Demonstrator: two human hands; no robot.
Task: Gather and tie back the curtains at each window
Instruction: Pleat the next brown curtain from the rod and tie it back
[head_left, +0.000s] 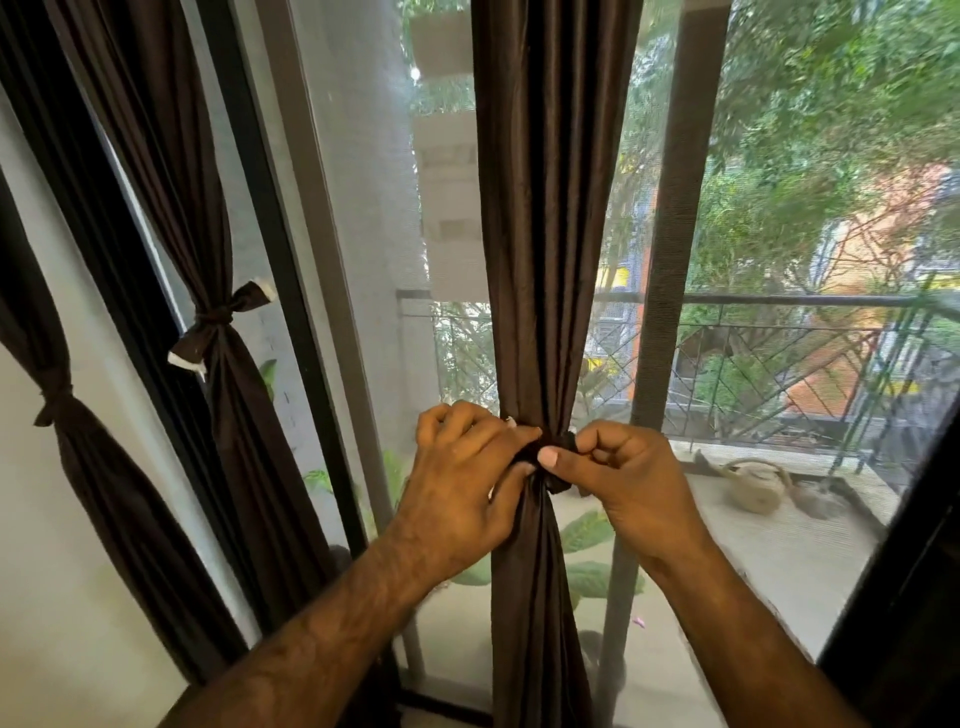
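I have my left hand (470, 470) and right hand (621, 480) pinching the tie (556, 457) at the curtain (550, 208) waist — bunched folds stay gathered; knot unfinished, I judge.

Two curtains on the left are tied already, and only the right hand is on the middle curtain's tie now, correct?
Not quite: the head view shows both hands on it. The left hand and right hand pinch the tie on the middle curtain.

Both hands' fingers hide most of the tie-back (558, 486); the trees (810, 130) are blurred.
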